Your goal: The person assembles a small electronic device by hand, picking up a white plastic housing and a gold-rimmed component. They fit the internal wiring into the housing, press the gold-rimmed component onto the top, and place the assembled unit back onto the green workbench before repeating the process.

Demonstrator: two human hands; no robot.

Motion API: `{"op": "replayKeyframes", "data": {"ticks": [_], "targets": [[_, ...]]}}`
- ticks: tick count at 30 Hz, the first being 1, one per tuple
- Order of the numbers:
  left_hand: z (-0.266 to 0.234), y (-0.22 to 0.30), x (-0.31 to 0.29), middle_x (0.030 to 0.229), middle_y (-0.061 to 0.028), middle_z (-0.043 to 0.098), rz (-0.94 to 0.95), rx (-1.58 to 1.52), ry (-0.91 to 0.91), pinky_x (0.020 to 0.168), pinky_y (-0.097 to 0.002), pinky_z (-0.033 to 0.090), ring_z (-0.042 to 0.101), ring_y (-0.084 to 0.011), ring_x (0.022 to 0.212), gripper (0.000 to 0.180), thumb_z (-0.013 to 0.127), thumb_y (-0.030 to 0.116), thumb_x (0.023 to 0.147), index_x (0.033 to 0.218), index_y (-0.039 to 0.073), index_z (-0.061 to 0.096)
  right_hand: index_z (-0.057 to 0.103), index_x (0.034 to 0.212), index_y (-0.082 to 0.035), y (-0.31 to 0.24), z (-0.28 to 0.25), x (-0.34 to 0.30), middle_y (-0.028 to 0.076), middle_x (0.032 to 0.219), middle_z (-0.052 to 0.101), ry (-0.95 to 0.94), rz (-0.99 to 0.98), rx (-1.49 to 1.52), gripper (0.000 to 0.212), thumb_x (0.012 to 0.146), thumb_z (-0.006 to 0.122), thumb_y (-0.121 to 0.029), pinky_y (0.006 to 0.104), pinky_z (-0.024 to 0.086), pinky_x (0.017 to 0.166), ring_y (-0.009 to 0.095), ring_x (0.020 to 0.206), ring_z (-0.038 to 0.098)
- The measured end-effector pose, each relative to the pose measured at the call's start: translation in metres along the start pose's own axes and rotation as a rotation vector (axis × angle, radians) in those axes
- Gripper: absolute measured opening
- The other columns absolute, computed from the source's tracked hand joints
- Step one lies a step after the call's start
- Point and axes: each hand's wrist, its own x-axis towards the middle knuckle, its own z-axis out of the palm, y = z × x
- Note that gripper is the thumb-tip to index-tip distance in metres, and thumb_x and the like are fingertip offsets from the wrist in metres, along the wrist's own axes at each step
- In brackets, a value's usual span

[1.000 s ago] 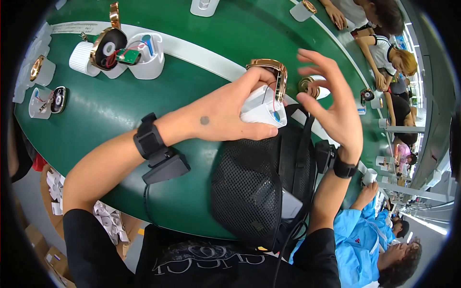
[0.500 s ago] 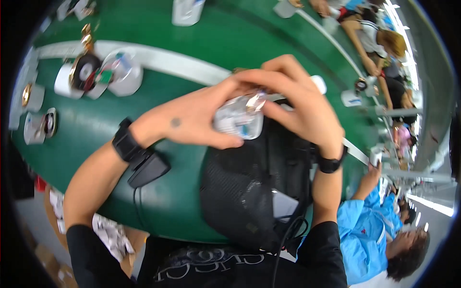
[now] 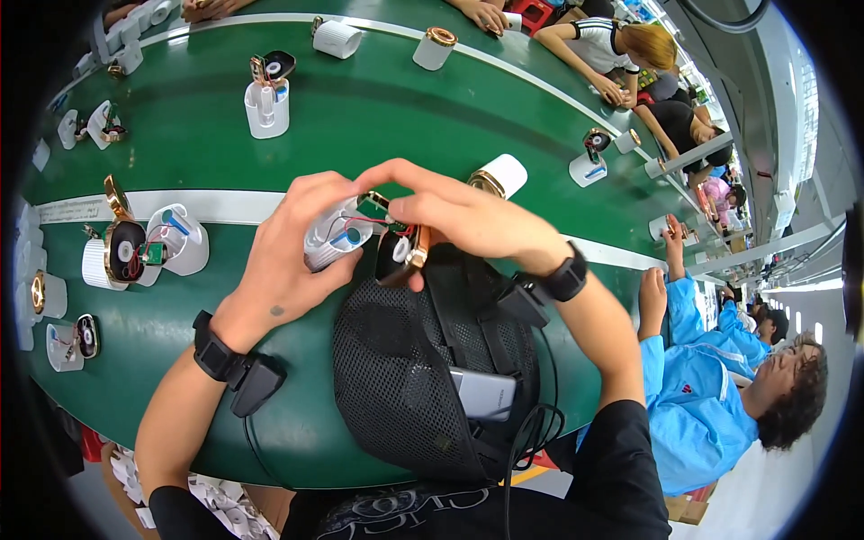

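My left hand is wrapped round a white plastic housing that stands open, a blue cylindrical cell showing inside. To its right, my right hand grips a gold-rimmed black top piece with a round white part in it. A small green circuit board sits by the right fingertips, and thin red wires run from there toward the housing. Both hands are over the green table, just above a black mesh bag. Part of the top piece is hidden by my right fingers.
A grey phone and black cables lie on the bag. Opened white units stand at left, another unit farther back. A white cylinder with gold rim lies beyond my right hand. A person in blue sits at right.
The view has shifted, showing more of the far table. The gold-rimmed top piece now shows clearly to the right of the housing, with board and wires between my hands. My right wrist has turned.
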Motion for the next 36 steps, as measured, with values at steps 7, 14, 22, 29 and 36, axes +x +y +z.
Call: {"op": "replayKeyframes", "data": {"ticks": [7,14,22,29,36], "targets": [[0.000,0.001,-0.003,0.132,-0.0136,0.056,-0.016,0.078,0.015,0.084,-0.0434,0.057,0.066,-0.0357,0.106,0.057,0.077,-0.002,0.074,0.128,0.012,0.063,0.045,0.136,-0.004,0.035,0.035,0.026,0.015,0.083,0.067,0.192,-0.009,0.349,0.036,0.111,0.040,-0.029,0.0353,0.053,0.056,0.021,0.056,0.066],[0.002,0.002,-0.003,0.133,-0.0132,0.056,-0.059,-0.031,-0.086,0.087,-0.0403,0.056,0.066,-0.0337,0.109,0.046,0.073,0.000,0.081,0.125,0.008,0.064,0.048,0.140,-0.008,0.042,0.037,0.016,0.014,0.099,0.065,0.563,-0.241,-0.482,0.036,0.105,0.052,-0.016,0.0356,0.052,0.054,0.022,0.065,0.065],[-0.001,0.005,-0.003,0.133,-0.0118,0.058,-0.337,-0.267,-0.223,0.100,-0.0381,0.050,0.061,-0.0295,0.119,0.039,0.069,0.003,0.087,0.126,0.000,0.062,0.059,0.131,-0.018,0.015,0.027,-0.008,0.009,0.121,0.056,0.409,-1.023,-1.516,0.045,0.089,0.068,-0.007,0.0345,0.056,0.063,0.022,0.086,0.067],[0.002,0.018,-0.003,0.133,-0.0124,0.058,-0.298,-0.260,-0.155,0.102,-0.0407,0.048,0.061,-0.0327,0.119,0.050,0.077,0.005,0.083,0.130,0.004,0.059,0.061,0.121,-0.015,0.009,0.016,-0.009,0.010,0.114,0.062,0.391,-0.650,-1.183,0.037,0.087,0.075,-0.020,0.0314,0.056,0.067,0.025,0.080,0.067],[0.003,-0.004,0.000,0.121,-0.0120,0.059,0.004,0.054,-0.054,0.094,-0.0427,0.049,0.061,-0.0359,0.109,0.054,0.084,0.015,0.081,0.129,0.012,0.060,0.065,0.099,-0.003,0.029,0.012,0.013,0.005,0.070,0.060,0.407,-0.094,-0.561,0.049,0.104,0.052,-0.050,0.0291,0.044,0.052,0.014,0.057,0.055]]}}
